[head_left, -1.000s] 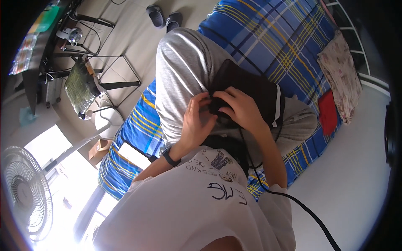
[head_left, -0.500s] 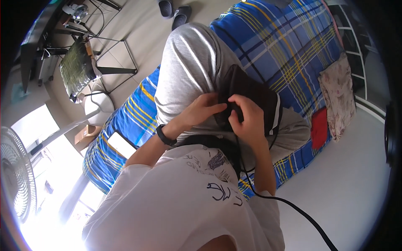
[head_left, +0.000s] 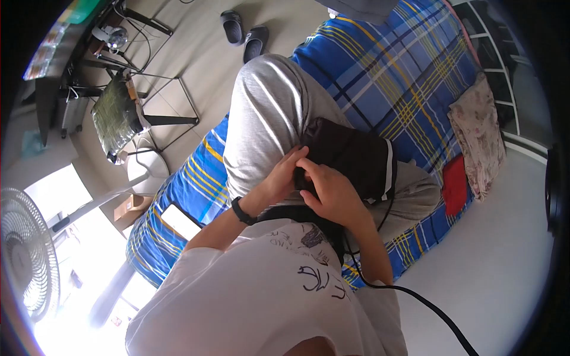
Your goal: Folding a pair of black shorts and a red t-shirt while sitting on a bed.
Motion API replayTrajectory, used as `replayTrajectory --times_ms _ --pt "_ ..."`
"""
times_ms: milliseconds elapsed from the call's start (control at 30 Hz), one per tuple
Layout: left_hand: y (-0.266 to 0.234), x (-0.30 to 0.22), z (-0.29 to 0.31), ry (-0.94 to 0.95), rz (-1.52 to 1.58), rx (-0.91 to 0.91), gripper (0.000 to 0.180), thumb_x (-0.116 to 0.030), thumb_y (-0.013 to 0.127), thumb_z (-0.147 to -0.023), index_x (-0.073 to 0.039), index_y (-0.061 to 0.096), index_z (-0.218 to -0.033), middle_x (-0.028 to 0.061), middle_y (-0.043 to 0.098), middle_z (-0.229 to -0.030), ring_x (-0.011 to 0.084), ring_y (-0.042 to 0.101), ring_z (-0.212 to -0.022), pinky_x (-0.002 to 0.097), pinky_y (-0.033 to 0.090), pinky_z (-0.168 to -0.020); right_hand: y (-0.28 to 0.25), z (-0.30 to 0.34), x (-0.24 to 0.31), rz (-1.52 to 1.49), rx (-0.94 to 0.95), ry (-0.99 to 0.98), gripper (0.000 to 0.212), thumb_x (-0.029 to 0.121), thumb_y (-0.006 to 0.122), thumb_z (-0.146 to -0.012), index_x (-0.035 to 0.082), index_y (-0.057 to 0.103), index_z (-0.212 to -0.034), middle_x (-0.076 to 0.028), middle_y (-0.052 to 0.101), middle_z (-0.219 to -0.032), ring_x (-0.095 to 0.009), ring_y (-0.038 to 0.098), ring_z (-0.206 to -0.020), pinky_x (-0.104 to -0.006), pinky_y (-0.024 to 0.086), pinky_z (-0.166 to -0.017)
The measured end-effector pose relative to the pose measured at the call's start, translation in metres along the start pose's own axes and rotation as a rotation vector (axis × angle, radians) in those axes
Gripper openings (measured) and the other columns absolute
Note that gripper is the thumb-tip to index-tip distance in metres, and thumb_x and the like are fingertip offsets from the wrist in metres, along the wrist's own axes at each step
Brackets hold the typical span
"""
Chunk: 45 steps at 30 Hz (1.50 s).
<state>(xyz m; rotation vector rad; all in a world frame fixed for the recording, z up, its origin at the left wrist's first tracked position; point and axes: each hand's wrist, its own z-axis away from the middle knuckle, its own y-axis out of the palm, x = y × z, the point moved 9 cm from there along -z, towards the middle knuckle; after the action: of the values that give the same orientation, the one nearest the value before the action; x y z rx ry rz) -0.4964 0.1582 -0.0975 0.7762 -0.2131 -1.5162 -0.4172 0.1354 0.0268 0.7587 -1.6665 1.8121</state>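
On the lap, black bag [head_left: 350,160] — both hands gripping its near edge.

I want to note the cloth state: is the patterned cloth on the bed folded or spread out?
Folded. The floral cloth lies as a compact oblong near the blue plaid bed cover's edge, beside a red item.

Two hands, left hand [head_left: 282,178] and right hand [head_left: 329,193], on one black bag [head_left: 350,157]. Two dark slippers [head_left: 243,32] on the floor, one fan [head_left: 24,255], one red cloth [head_left: 455,190] at the bed's [head_left: 386,65] edge, one wristband [head_left: 239,211].
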Motion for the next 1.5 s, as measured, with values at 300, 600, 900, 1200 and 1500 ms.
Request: replayTrajectory --times_ms 300,600,900,1200,1500 --pt "-0.008 -0.006 0.004 0.645 -0.927 -0.09 0.07 -0.023 0.068 -0.091 0.01 0.035 -0.143 0.0318 0.056 -0.129 0.04 0.054 -0.125 0.0407 0.043 -0.103 -0.061 -0.045 -0.002 0.301 0.024 -0.105 0.025 -0.002 0.06 -0.079 0.009 0.069 -0.1 -0.007 0.061 -0.107 -0.029 0.059 -0.102 -0.0412 0.049 -0.087" --pt "0.016 -0.012 0.024 0.803 -1.073 0.042 0.06 -0.008 0.065 -0.088 0.006 0.039 -0.14 0.031 0.06 -0.119 0.0459 0.061 -0.105 0.0457 0.049 -0.091 -0.046 -0.074 -0.028 0.71 0.221 -0.149 0.014 0.014 0.07 -0.081 0.015 0.071 -0.095 -0.008 0.065 -0.097 -0.028 0.061 -0.103 -0.042 0.047 -0.082" --pt "0.004 -0.053 0.084 0.701 -0.993 0.079 0.057 -0.005 0.064 -0.087 0.002 0.042 -0.14 0.0262 0.065 -0.106 0.0389 0.066 -0.101 0.0412 0.05 -0.088 -0.05 -0.077 0.034 0.183 0.083 -0.331 0.026 0.012 0.077 -0.077 0.01 0.061 -0.098 -0.007 0.067 -0.09 -0.03 0.065 -0.089 -0.0423 0.048 -0.078" --pt "-0.145 -0.08 0.1 0.65 -0.612 -0.076 0.074 0.01 0.064 -0.084 0.002 0.031 -0.15 0.0151 0.054 -0.136 0.0188 0.052 -0.125 0.0321 0.04 -0.107 -0.012 -0.121 0.045 -0.046 -0.09 -0.367 0.072 0.035 0.083 -0.074 0.01 0.054 -0.135 -0.009 0.06 -0.099 -0.028 0.059 -0.092 -0.0413 0.047 -0.082" --pt "0.027 -0.162 0.172 1.366 -1.583 -0.386 0.062 -0.018 0.074 -0.075 -0.011 0.059 -0.134 0.0205 0.041 -0.152 0.0438 0.037 -0.141 0.0589 0.029 -0.113 -0.063 -0.041 0.06 0.106 -0.671 -0.286 0.064 0.052 0.055 -0.094 0.005 0.054 -0.137 -0.023 0.05 -0.141 -0.041 0.046 -0.131 -0.051 0.034 -0.109"
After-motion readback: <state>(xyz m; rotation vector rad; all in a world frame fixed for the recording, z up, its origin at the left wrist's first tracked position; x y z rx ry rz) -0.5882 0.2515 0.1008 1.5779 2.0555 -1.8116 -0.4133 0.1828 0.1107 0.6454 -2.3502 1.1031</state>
